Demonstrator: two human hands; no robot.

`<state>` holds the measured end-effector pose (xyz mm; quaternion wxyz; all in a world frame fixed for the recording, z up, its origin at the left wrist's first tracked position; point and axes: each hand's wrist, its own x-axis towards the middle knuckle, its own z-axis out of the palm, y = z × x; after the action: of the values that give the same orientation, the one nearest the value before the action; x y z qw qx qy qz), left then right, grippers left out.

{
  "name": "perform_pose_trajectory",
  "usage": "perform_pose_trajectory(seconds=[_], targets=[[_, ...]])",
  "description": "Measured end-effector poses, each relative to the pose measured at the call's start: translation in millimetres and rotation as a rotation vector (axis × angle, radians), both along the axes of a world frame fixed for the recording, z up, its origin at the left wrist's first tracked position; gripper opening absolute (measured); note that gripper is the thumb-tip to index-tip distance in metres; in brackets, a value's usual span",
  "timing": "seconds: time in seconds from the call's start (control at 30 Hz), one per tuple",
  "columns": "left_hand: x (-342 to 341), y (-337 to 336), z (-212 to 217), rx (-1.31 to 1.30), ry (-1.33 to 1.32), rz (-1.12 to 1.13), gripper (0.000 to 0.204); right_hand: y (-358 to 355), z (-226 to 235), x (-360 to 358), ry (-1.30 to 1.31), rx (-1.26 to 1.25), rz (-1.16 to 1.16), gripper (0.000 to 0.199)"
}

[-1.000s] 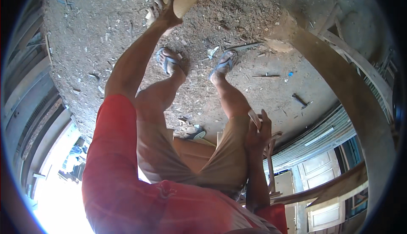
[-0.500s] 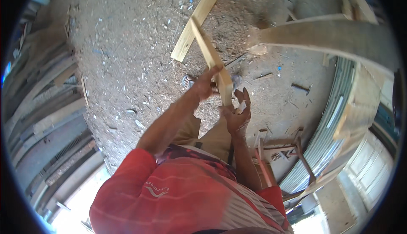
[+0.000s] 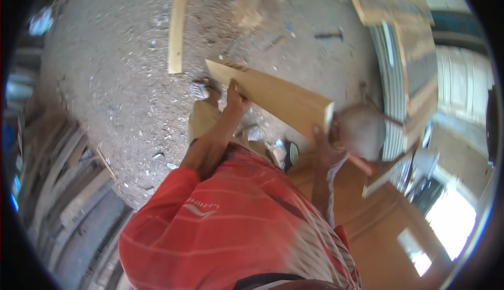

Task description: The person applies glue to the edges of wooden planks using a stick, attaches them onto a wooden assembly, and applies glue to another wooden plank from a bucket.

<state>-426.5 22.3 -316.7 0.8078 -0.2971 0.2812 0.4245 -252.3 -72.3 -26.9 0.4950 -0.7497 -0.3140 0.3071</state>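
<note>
A pale wooden board point(image 3: 273, 91) is held slantwise in front of my body, its broad face showing and its right end nearer me. My left hand point(image 3: 238, 100) grips its lower edge near the far left end, with the thumb lying on the face. At the right end, my right hand point(image 3: 327, 149) is closed on the board, its thumb on the face and the other fingers partly hidden. A thin whitish strip point(image 3: 333, 173) runs along the right wrist; what it is cannot be made out.
A narrow plank point(image 3: 178, 32) lies on the chip-strewn ground point(image 3: 115, 80). A dark hammer-like tool point(image 3: 329, 36) lies farther right. Corrugated sheets point(image 3: 387, 80) stand at the right, a large brown panel point(image 3: 367, 221) near my right arm. Stacked timber point(image 3: 68, 185) fills the left.
The board has swung from nearly end-on to crosswise, its broad face now showing. My right hand has moved right with its end, my left hand slightly left. The whole view has turned.
</note>
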Motion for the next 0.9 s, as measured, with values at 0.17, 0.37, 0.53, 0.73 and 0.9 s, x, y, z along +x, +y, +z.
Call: perform_pose_trajectory(seconds=[0.17,0.37,0.53,0.73,0.9], targets=[[85.7,-66.6,60.8,0.244,0.174,-0.253,0.046,-165.2,25.8,111.1,-0.003,-0.011,-0.499,0.054],[148.3,-56.9,209.0,0.730,0.477,-0.721,0.033,-304.6,1.9,176.3,0.016,0.117,-0.555,0.043],[189.7,-40.0,248.9,0.960,0.601,-0.860,0.043,-310.3,9.2,183.3,0.407,0.089,-0.858,0.049],[227.5,-13.9,266.5,1.107,0.516,-0.970,0.041,-295.6,-7.3,166.8,0.374,0.259,-0.790,0.064],[245.1,14.8,279.6,1.459,0.275,-0.903,0.055,-313.7,-26.7,172.8,0.257,0.191,-0.908,0.074]])
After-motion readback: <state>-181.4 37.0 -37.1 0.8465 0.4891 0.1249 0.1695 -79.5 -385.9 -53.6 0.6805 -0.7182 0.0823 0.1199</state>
